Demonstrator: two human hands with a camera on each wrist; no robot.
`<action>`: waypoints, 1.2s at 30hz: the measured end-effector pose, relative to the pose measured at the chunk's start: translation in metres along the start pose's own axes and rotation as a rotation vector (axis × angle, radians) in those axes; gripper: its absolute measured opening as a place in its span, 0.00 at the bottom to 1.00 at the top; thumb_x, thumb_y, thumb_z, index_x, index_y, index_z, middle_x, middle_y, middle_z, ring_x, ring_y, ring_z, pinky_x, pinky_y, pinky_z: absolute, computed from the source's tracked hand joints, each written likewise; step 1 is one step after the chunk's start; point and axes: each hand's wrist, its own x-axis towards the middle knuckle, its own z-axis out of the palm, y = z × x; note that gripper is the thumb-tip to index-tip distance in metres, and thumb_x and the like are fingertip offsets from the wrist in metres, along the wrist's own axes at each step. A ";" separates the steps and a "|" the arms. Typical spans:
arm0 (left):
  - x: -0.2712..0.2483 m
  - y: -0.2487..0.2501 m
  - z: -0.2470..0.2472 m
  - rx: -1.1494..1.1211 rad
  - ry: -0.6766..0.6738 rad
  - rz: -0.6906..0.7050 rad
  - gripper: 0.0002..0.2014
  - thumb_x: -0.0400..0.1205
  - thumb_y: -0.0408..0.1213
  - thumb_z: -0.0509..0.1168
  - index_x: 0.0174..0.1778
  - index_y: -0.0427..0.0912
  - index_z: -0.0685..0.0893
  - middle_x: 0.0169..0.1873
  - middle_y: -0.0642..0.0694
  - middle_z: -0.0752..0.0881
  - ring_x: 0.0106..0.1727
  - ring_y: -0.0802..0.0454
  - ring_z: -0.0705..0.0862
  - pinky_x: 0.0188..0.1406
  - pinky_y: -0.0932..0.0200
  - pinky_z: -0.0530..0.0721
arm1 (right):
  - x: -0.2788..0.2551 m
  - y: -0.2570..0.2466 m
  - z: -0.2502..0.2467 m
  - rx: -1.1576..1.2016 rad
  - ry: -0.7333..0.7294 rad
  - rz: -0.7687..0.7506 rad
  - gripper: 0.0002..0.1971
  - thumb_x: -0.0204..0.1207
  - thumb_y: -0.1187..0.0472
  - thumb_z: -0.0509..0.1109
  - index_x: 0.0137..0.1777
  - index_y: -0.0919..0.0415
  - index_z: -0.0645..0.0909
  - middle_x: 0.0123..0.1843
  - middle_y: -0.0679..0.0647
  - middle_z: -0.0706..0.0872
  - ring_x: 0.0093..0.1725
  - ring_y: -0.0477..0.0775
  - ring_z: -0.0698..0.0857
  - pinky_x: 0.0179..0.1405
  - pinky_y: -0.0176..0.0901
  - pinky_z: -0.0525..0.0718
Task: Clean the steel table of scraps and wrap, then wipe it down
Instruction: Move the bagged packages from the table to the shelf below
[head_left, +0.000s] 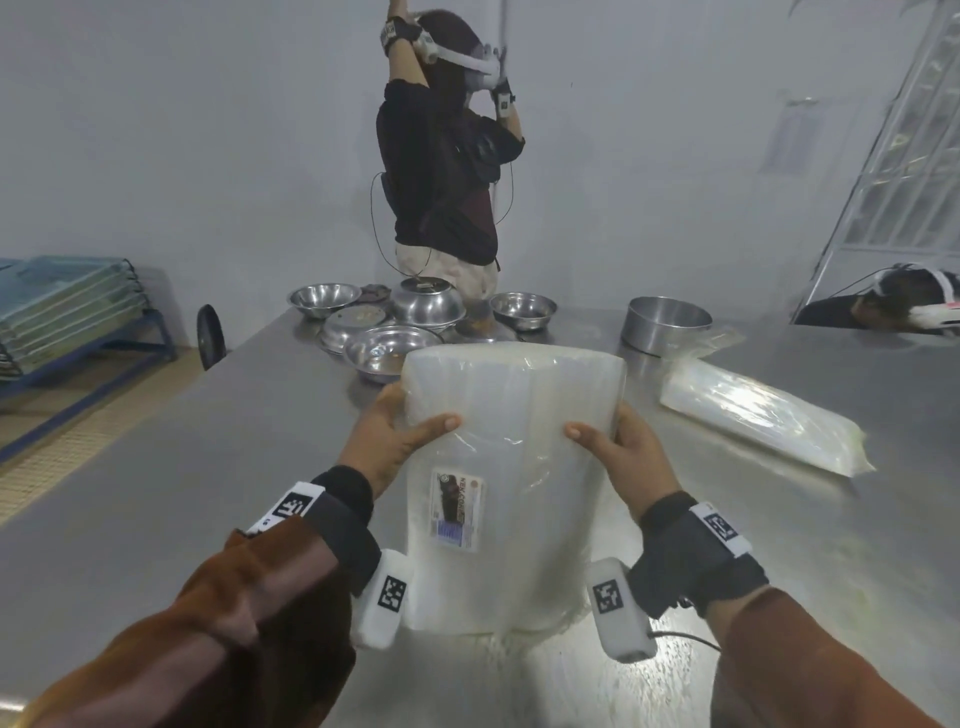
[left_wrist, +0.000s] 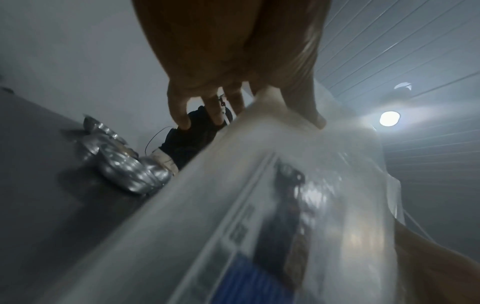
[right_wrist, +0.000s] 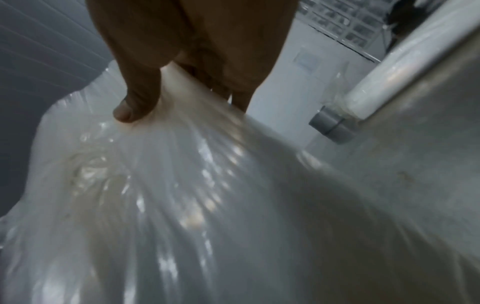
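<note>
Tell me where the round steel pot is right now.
In the head view the round steel pot stands at the far right of the steel table, right of the steel bowls and just behind the flat plastic pack.

Bench (head_left: 156, 467) bare on left side, room to pass. Bowl cluster (head_left: 389, 332) blocks far middle; flat pack (head_left: 758, 410), pot (head_left: 665, 325) on right.

Milky white pack (head_left: 519, 415), silver-grey table (head_left: 156, 467), rust-brown sleeves (head_left: 234, 597).
</note>
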 end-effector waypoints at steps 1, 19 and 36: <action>-0.002 -0.005 0.003 -0.018 0.011 0.007 0.22 0.71 0.29 0.74 0.60 0.42 0.79 0.52 0.48 0.86 0.49 0.56 0.87 0.37 0.73 0.83 | -0.002 0.003 0.004 0.044 -0.023 0.005 0.17 0.72 0.65 0.73 0.58 0.48 0.78 0.58 0.51 0.86 0.58 0.52 0.86 0.54 0.42 0.86; -0.007 -0.072 0.005 -0.058 -0.076 0.060 0.29 0.65 0.41 0.79 0.60 0.55 0.75 0.52 0.55 0.87 0.53 0.59 0.86 0.49 0.65 0.86 | -0.013 0.054 0.010 0.030 -0.082 0.027 0.28 0.69 0.72 0.75 0.63 0.54 0.67 0.64 0.52 0.82 0.62 0.44 0.83 0.62 0.38 0.83; -0.048 -0.071 0.059 -0.013 0.011 -0.004 0.24 0.69 0.35 0.76 0.57 0.58 0.76 0.54 0.53 0.86 0.50 0.61 0.86 0.47 0.66 0.81 | -0.040 0.061 -0.036 -0.039 -0.058 0.040 0.26 0.67 0.69 0.78 0.62 0.63 0.71 0.55 0.49 0.86 0.54 0.48 0.86 0.54 0.39 0.86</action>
